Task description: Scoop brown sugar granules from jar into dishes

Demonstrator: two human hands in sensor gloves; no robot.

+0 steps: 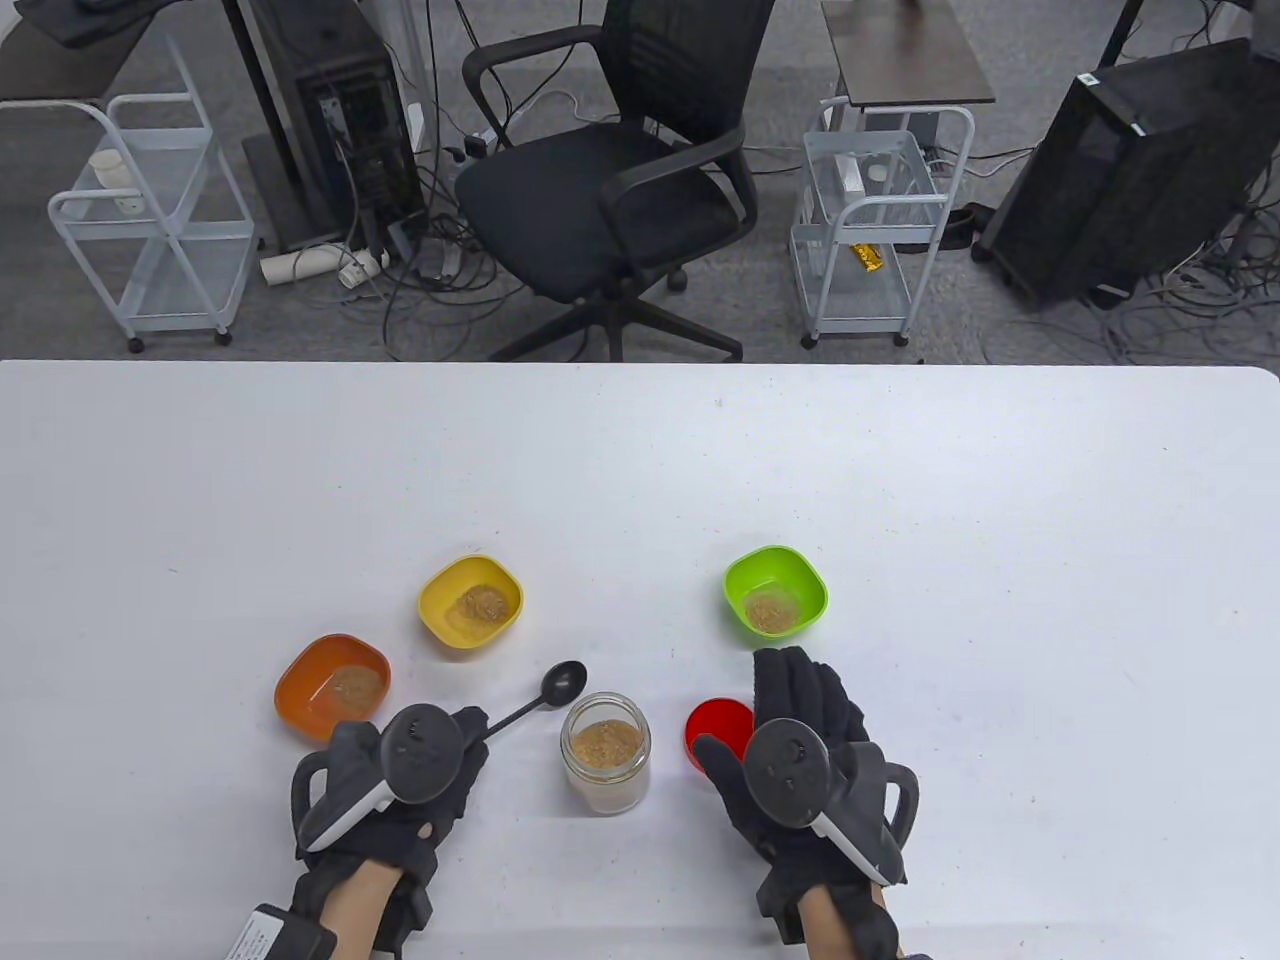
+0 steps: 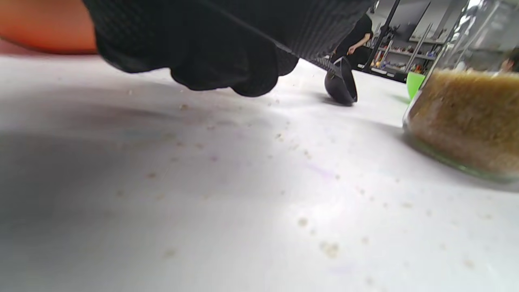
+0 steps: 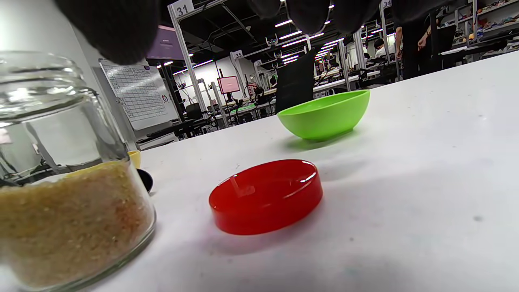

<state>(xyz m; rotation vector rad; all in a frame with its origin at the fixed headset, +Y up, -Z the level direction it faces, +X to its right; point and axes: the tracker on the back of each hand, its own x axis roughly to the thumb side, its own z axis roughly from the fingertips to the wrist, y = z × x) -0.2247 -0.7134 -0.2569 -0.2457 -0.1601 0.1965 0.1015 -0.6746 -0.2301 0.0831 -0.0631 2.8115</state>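
On desk [image 1: 640, 480]: jar [image 1: 605, 765] uncapped, partly full, between both hands. Dishes orange [image 1: 332, 687], yellow [image 1: 471, 604], green [image 1: 775, 594] each loaded with sugar; scooping judged essentially complete. Red lid [image 1: 716, 728] off. Spoon [image 1: 545, 695] grounded, handle at left hand [image 1: 400, 790], fingers' grip indeterminate. Right hand [image 1: 810, 760] fingers extended, released.

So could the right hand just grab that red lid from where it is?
Probably yes: the right hand hovers open right beside the red lid, nothing lying between them, and the jar stands clear to the side.
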